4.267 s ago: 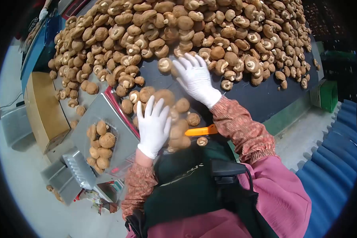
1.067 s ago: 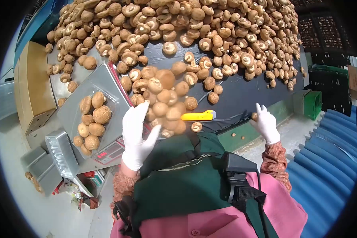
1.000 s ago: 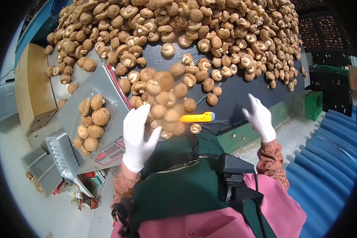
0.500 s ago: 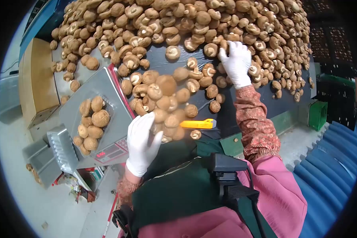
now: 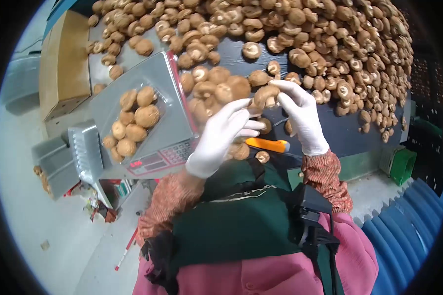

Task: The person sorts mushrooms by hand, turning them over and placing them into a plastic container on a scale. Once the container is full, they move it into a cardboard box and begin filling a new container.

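My right hand [image 5: 302, 115], in a white glove, pinches a brown mushroom [image 5: 267, 96] between thumb and fingers, with its pale stem side showing. Just left of it, my gloved left hand [image 5: 221, 135] has its fingers stretched and apart, the upper fingertips close to that mushroom; contact is unclear. Loose mushrooms [image 5: 219, 75] lie beyond and beneath the hands. An orange cutter [image 5: 267, 144] lies below the held mushroom. On the left, a scale [image 5: 108, 105] bears a clear tray of several mushrooms [image 5: 146, 116].
A large mushroom heap [image 5: 325, 39] covers the far and right parts of the dark table [image 5: 310, 132]. A cardboard box [image 5: 66, 64] is at upper left, near empty-looking stacked trays [image 5: 85, 155]. A green basket [image 5: 402, 166] and blue corrugated material [image 5: 403, 216] are at right.
My right hand has come back from the heap and now holds a mushroom. My left hand has moved up and right toward it. The view has shifted, so the table contents appear farther right.
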The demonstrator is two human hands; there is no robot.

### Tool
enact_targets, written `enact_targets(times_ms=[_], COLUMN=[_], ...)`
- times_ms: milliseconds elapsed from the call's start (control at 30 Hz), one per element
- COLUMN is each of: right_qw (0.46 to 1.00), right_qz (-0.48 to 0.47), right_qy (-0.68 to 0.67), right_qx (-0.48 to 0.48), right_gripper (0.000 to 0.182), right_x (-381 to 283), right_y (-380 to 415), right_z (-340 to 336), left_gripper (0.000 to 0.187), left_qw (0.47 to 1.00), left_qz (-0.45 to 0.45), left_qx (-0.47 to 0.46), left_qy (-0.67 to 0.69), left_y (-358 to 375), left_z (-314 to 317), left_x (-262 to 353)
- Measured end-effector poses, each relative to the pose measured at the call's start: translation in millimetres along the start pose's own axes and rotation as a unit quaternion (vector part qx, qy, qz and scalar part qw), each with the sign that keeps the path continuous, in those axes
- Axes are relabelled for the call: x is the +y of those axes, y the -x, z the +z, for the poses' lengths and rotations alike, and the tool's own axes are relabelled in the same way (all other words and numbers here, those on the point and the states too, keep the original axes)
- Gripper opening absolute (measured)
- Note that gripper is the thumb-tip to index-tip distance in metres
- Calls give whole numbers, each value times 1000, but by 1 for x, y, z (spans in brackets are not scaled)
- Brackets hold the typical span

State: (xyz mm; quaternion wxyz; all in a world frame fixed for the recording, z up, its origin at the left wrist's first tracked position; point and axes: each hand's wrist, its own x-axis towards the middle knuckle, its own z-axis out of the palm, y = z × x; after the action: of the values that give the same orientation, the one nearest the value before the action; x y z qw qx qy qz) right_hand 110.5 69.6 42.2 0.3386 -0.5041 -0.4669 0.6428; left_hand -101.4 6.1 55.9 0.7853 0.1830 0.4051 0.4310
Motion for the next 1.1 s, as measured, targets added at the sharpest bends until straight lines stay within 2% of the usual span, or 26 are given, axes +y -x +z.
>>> enact_targets(times_ms=[33, 133, 200, 300, 333, 400, 467, 533, 567, 600, 667, 833, 867, 933, 967, 1067, 1100], right_qw=[999, 988, 981, 991, 992, 991, 990, 986, 984, 981, 977, 961, 961, 961, 963, 963, 943], right_qz=[-27, -113, -149, -97, -83, -91, -86, -93, -96, -104, -120, -146, -143, -136, -135, -136, -192], right_qy=[-19, 3, 29, 37, 46, 74, 94, 124, 138, 148, 167, 229, 232, 237, 231, 227, 258], right_qx=[-27, -101, -121, -80, -77, -67, -66, -66, -63, -64, -62, -56, -48, -35, -34, -42, -85], right_gripper=[29, 37, 39, 43, 42, 37, 33, 31, 29, 29, 28, 25, 25, 25, 25, 25, 25], right_x=[-3, 6, 4, -6, -6, -2, 2, 2, 2, 1, 1, -5, -4, 0, 1, -3, -12], right_y=[7, 11, 11, 16, 16, 15, 13, 14, 14, 14, 14, 16, 17, 17, 17, 9, 6], right_z=[11, 26, 32, 47, 48, 50, 51, 56, 58, 61, 66, 73, 71, 67, 69, 88, 105], left_gripper=[56, 57, 60, 63, 62, 61, 62, 59, 56, 55, 55, 52, 51, 51, 51, 50, 50], left_qw=[998, 998, 995, 970, 923, 869, 708, 661, 657, 692, 705, 622, 635, 704, 734, 745, 743], left_qz=[2, 44, 93, 196, 240, 311, 391, 408, 375, 373, 388, 374, 400, 462, 461, 457, 456], left_qx=[-33, -6, 15, 89, 133, 190, 294, 379, 440, 460, 489, 485, 490, 483, 461, 430, 430], left_qy=[58, -37, -34, -117, -268, -335, -510, -503, -484, -413, -337, -488, -443, -240, -189, -224, -234], left_y=[2, 5, 11, 34, 41, 63, 81, 96, 104, 110, 113, 109, 112, 112, 116, 113, 114], left_z=[0, -7, -12, -18, -32, -43, -66, -95, -102, -118, -129, -167, -166, -168, -164, -176, -177], left_x=[3, 1, -4, 2, -1, 11, 25, 34, 38, 42, 57, 72, 76, 80, 82, 74, 75])
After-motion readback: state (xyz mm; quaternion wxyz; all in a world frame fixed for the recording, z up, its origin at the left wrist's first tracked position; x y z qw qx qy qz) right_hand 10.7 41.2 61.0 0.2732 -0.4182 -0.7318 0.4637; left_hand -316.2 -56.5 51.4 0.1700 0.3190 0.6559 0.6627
